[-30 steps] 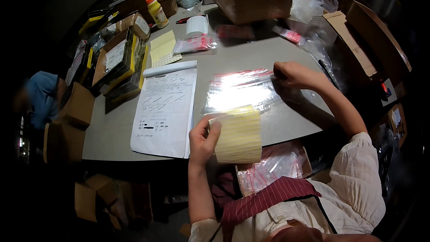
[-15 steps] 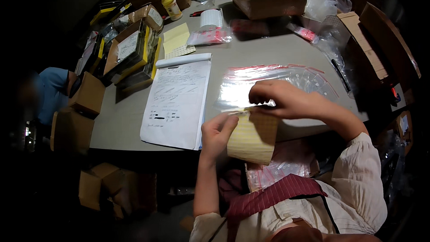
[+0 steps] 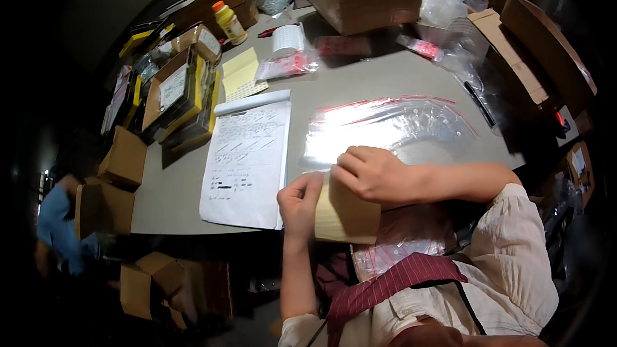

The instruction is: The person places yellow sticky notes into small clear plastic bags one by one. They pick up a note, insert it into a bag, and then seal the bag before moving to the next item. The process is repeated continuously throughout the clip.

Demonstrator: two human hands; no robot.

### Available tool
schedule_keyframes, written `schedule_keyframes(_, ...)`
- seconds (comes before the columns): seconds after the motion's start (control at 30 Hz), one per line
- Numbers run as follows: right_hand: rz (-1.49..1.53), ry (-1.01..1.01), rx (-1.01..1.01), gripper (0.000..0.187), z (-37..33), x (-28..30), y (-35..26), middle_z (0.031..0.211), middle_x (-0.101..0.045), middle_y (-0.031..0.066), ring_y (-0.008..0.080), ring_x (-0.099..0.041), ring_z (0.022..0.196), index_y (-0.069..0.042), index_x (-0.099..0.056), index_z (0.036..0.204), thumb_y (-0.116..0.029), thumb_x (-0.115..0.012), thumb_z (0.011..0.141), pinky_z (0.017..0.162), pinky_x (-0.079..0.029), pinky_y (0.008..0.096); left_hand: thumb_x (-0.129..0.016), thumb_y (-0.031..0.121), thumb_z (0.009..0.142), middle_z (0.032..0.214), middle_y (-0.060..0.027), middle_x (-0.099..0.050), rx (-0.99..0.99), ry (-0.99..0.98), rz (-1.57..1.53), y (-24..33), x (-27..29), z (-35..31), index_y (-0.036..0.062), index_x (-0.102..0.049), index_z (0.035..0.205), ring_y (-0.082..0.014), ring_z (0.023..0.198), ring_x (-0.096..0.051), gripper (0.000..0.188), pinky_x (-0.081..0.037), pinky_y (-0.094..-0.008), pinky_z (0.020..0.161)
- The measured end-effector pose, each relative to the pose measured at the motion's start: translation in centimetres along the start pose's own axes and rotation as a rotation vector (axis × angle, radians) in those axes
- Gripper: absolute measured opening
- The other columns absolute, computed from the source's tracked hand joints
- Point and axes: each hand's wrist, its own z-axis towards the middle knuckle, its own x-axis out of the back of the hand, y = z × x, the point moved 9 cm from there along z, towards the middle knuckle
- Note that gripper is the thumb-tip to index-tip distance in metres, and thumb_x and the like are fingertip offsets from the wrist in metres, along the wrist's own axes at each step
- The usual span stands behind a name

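Pinched at its upper left edge by my left hand (image 3: 299,205), a pale yellow sheet (image 3: 344,222) with faint rows, like a label sheet, hangs at the table's front edge. My right hand (image 3: 371,172) is curled closed over the sheet's top, its fingertips close to my left thumb. Whatever those fingers pinch is too small or hidden to make out. Just beyond my hands lie several clear zip bags (image 3: 379,125) with red seams, fanned out and overlapping; some at the right carry small round marks. More clear bags (image 3: 405,244) rest on my lap.
A handwritten notepad (image 3: 247,160) lies left of my hands. Farther back are another yellow sheet (image 3: 239,71), a white label roll (image 3: 287,38), a yellow bottle (image 3: 229,24) and an open cardboard box (image 3: 360,9). A black marker (image 3: 479,103) lies right. At the far left is a person in blue (image 3: 56,218).
My right hand has moved left and slightly down, closer to my left hand. The yellow sheet hangs a little lower and farther left. The person in blue has shifted lower in view.
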Motion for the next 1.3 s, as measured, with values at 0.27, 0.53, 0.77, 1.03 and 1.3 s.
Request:
schedule_keyframes(0.27,0.363,-0.04,-0.049,0.02,-1.1,2.8,3.6,0.085,-0.059,0.0086,0.0282,-0.064,0.082,-0.004,-0.062,0.09,-0.015,-0.07,0.075,0.069,-0.054,0.0366,-0.066,0.012,0.1,0.073,0.0078,-0.053,-0.042,0.024,0.035,0.2,-0.4,0.3,-0.0072,-0.066,0.084,-0.0025,0.069,-0.043,0.025,-0.035,-0.0218,0.059)
schedule_keyframes(0.53,0.369,-0.639,-0.692,0.024,-7.5,0.3,18.3,0.088,-0.07,0.0214,0.0378,-0.068,0.085,0.004,-0.069,0.098,-0.014,-0.071,0.083,0.076,-0.053,0.0444,-0.064,0.013,0.101,0.07,0.007,-0.052,0.01,0.012,0.016,-0.3,-0.5,0.6,-0.0066,-0.064,0.082,-0.0026,0.068,-0.043,0.027,-0.035,-0.0229,0.058)
schedule_keyframes(0.77,-0.11,-0.713,-0.761,0.021,-10.2,-1.4,20.9,0.088,-0.069,0.0233,0.0413,-0.068,0.089,0.003,-0.069,0.093,-0.016,-0.073,0.083,0.078,-0.053,0.0478,-0.066,0.014,0.099,0.07,0.007,-0.053,-0.002,0.041,0.014,-0.4,-0.2,0.5,-0.0058,-0.065,0.082,-0.0016,0.066,-0.041,0.026,-0.034,-0.0234,0.055)
schedule_keyframes(1.03,0.334,-0.609,-0.542,0.023,-6.0,-0.6,17.3,0.092,-0.067,0.0207,0.04,-0.065,0.09,0.001,-0.061,0.099,-0.014,-0.072,0.085,0.079,-0.051,0.0475,-0.068,0.014,0.097,0.073,0.0064,-0.06,-0.023,0.0,0.028,0.0,-0.4,0.4,-0.0051,-0.069,0.087,-0.0016,0.069,-0.046,0.022,-0.037,-0.0223,0.059)
schedule_keyframes(1.3,0.063,-0.53,-0.354,0.03,-7.0,-2.1,16.0,0.102,-0.066,0.0251,0.0437,-0.065,0.095,0.003,-0.054,0.11,-0.003,-0.067,0.084,0.086,-0.052,0.0494,-0.067,0.012,0.097,0.08,0.0021,-0.065,-0.004,-0.117,0.009,0.2,-1.1,0.0,-0.0059,-0.07,0.095,-0.0037,0.076,-0.054,0.018,-0.044,-0.023,0.066)
